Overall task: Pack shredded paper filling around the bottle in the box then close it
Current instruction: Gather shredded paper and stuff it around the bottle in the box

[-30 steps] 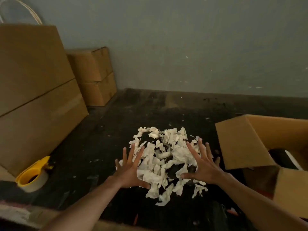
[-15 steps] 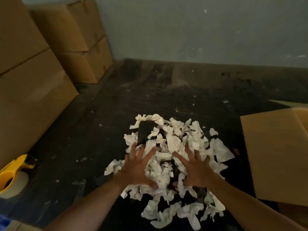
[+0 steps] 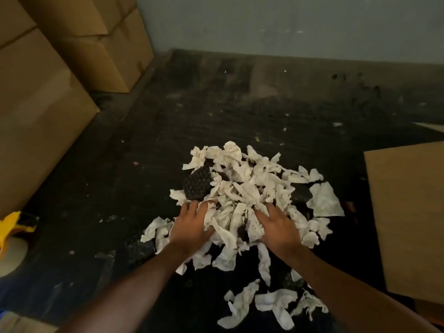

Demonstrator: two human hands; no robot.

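Nearest, loose scraps of white shredded paper (image 3: pixel 242 306) lie on the dark desk (image 3: pixel 240 116). Both hands press into the main heap: the left hand (image 3: pixel 192 228) and right hand (image 3: pixel 276 228) have fingers curled into the paper, gathering it. A brown box flap (image 3: pixel 408 212) lies right. Plain cardboard boxes (image 3: pixel 79 44) stand far left; no writing is legible.

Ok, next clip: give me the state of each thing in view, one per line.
shredded paper: loose pile on the dark floor, none packed yet.
left hand: fingers dug into the pile's near left side, gathering paper.
right hand: fingers dug into the pile's near right side.
box flap: open, at right; box interior out of view.
tape dispenser: on the floor at left, untouched.
stacked cartons: closed.
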